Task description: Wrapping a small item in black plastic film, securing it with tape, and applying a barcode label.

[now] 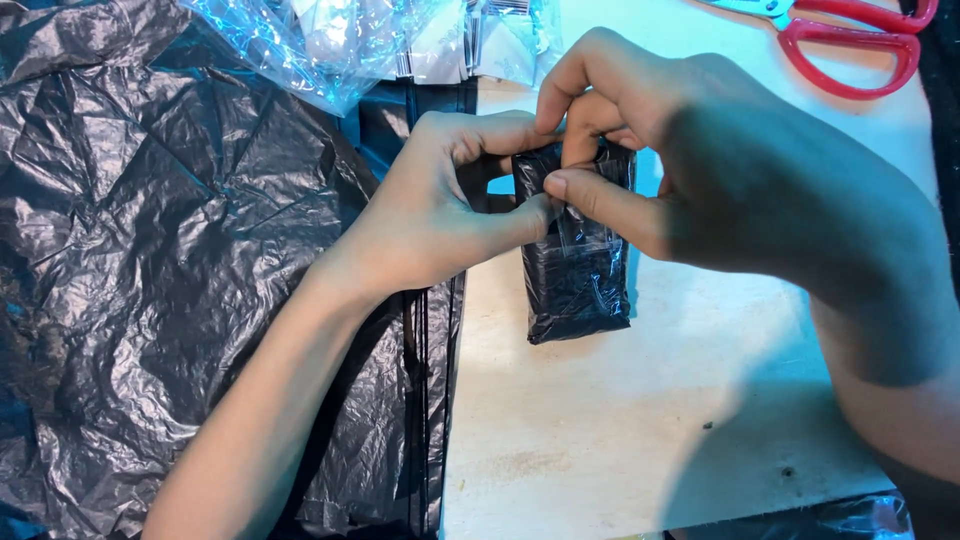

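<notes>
Nearest the camera, crumpled black plastic sheeting (150, 280) covers the left. The left hand (440, 215) and right hand (700, 150) both pinch closed on the top of a small black packet in clear wrap (578, 265), held above the pale tabletop (620, 430). Red-handled scissors (850, 35) lie at the far right.

Crumpled black plastic sheeting (170, 270) covers the table's (640, 440) left side; clear cellophane bags (330, 40) lie at its far edge; red-handled scissors (850, 35) rest in the far right corner.
</notes>
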